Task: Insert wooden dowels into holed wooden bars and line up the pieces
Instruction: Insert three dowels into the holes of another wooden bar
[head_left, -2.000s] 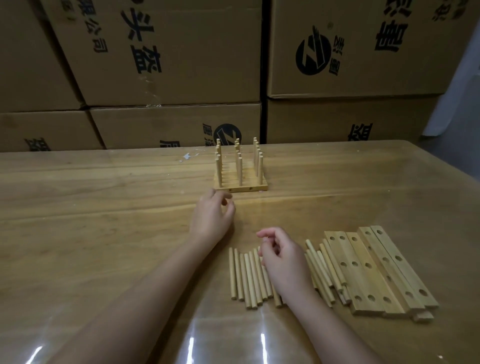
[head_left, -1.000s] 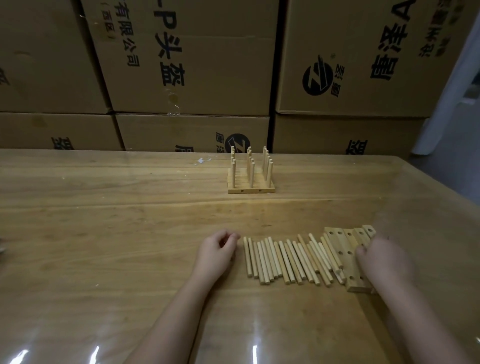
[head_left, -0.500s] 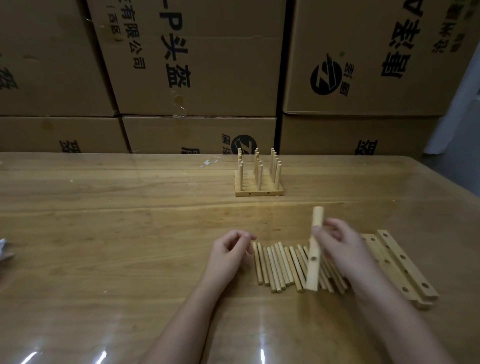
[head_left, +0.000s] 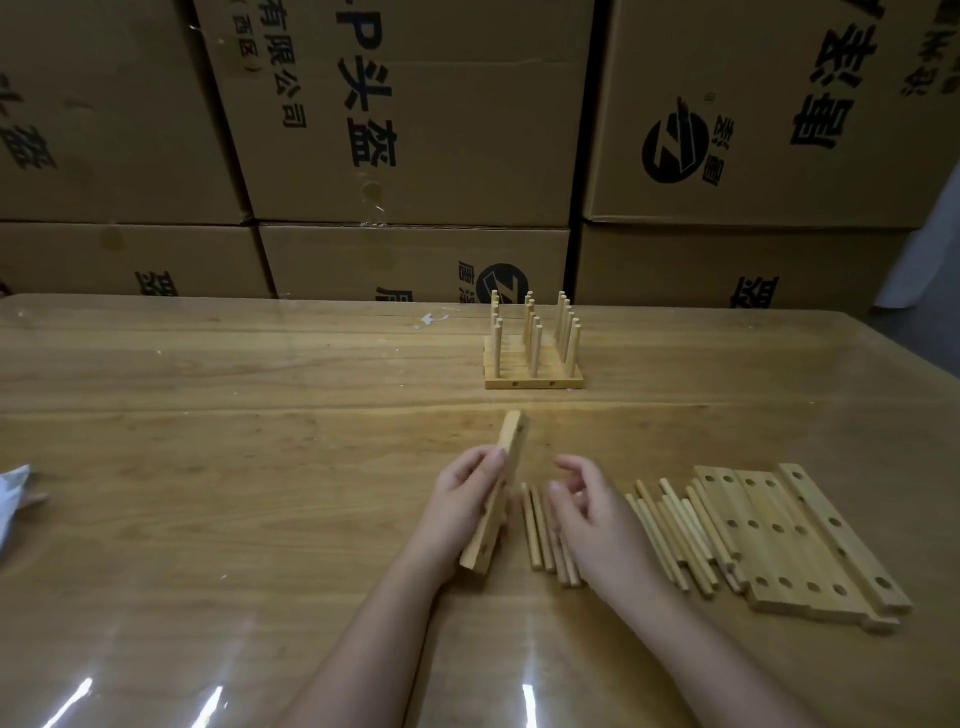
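Note:
My left hand (head_left: 460, 506) grips a holed wooden bar (head_left: 511, 447) that stands tilted on its long edge, near end on the table. Just to its right, my right hand (head_left: 592, 525) hovers with loosely curled fingers over a row of loose dowels (head_left: 540, 535) and holds nothing. More dowels (head_left: 675, 535) lie to the right of that hand. Several flat holed bars (head_left: 789, 540) lie side by side at the right. Farther back stands a lined-up block of bars with upright dowels (head_left: 532, 353).
The wooden table (head_left: 234, 467) has a glossy film on it. A crumpled white scrap (head_left: 13, 493) lies at the left edge. Stacked cardboard boxes (head_left: 415, 130) form a wall behind the table's far edge.
The bar that my right hand held upright has passed into my left hand. My right hand has let go and now hovers over the dowels.

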